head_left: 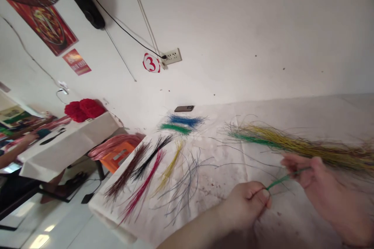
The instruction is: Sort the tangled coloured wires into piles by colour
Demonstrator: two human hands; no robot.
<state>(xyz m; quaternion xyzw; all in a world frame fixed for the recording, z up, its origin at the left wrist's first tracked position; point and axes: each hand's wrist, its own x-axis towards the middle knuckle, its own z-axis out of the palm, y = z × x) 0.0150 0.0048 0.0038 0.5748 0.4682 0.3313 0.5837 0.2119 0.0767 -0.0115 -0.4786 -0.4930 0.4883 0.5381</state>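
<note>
Two bare hands work close together above the near edge of the surface (222,179), which is covered in white sheeting. The left hand (248,202) comes in on a forearm from the near side, curled into a loose fist with the knuckles up; its grip is closed, thumb pressed to forefinger on one end of a green strand (282,179). The right hand (309,171) sits a little farther in, wrist bent and fingers folded over, its grip pinched tight on the other end. The strand runs nearly taut between them, just clear of the sheeting, sloping up toward the right hand.

Just beyond the right hand, a long pile of yellow and green strands (306,146) stretches to the right edge. Toward the left end, sorted bunches fan out side by side: maroon strands (125,175), black strands (152,155), pink strands (143,188), yellow strands (171,165) and some loose bluish strands (184,186). Nearer the far edge lie a green bunch (175,128) and a blue bunch (185,120), with a phone (184,108) against the wall behind them.
</note>
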